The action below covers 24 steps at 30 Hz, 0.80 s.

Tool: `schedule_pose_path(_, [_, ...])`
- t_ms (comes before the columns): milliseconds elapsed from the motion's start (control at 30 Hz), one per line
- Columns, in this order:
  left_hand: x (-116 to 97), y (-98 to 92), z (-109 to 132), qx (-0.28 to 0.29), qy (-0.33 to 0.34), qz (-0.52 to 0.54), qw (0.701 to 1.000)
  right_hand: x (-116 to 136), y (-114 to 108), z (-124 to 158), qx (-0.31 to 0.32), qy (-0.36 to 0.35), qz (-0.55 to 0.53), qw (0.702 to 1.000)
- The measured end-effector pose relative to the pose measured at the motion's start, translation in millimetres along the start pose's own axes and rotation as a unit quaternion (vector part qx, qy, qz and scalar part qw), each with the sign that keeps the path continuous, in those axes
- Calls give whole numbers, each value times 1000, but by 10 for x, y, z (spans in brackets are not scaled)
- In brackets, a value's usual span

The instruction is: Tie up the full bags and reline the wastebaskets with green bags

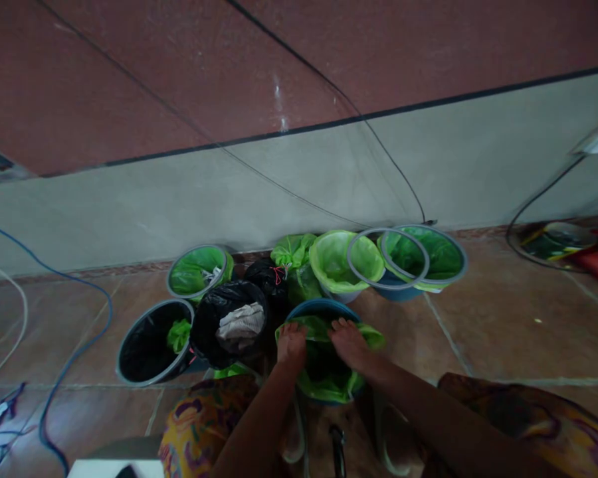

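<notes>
The thin green plastic bag [329,382] sits in the mouth of the round blue plastic bin [323,307], which stands on the tiled floor directly in front of the crouching person. The bag spills over the bin's near and side edges. The far arc of the blue rim is still bare.

The left hand [292,342] and the right hand [349,342] lie palm-down on the film, apart from each other, one to each side of the opening. Their fingers bend over the plastic. Whether they pinch it or only press it cannot be told.

Judged from this, the lining of this bin is partly done: the film is not yet drawn over the whole rim, and no grey hoop sits on it.

Surrounding items:
- A loose grey ring [349,255] rests across two green-lined bins behind.
- A green-lined bin with grey hoop [172,282] stands at the back left.
- A black-lined bin [124,345] stands near left, with a green scrap inside.
- An open black bag [206,332] beside the left hand holds pale crumpled material.
</notes>
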State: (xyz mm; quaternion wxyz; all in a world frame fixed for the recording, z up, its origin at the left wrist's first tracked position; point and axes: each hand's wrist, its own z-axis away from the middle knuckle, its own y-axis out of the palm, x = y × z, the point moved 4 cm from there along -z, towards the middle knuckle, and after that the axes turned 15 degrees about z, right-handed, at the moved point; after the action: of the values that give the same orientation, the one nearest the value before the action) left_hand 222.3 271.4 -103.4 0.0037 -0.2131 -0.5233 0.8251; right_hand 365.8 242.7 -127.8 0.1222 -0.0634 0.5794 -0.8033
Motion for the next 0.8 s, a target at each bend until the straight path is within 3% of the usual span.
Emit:
schedule_pose_path(133, [94, 17, -94, 0, -26, -21, 999, -151, 153, -70, 24, 17, -16, 999])
schedule_pose_path(233, [123, 53, -118, -4, -18, -14, 1000, -319, 167, -77, -9, 32, -130, 991])
schedule_pose_path(367, [154, 48, -113, -22, -10, 25, 999, -608, 165, -108, -24, 48, -333, 942])
schedule_pose_path(467, [188, -74, -121, -51, -46, 84, 994, -807, 129, -127, -29, 60, -431, 900])
schedule_pose_path(633, [269, -326, -253, -40, -108, 186, 976, -910, 103, -173, -15, 85, -485, 870])
schedule_pose_path(800, [329, -409, -503, -44, -101, 192, 975, -932, 163, -299, -64, 163, -495, 851])
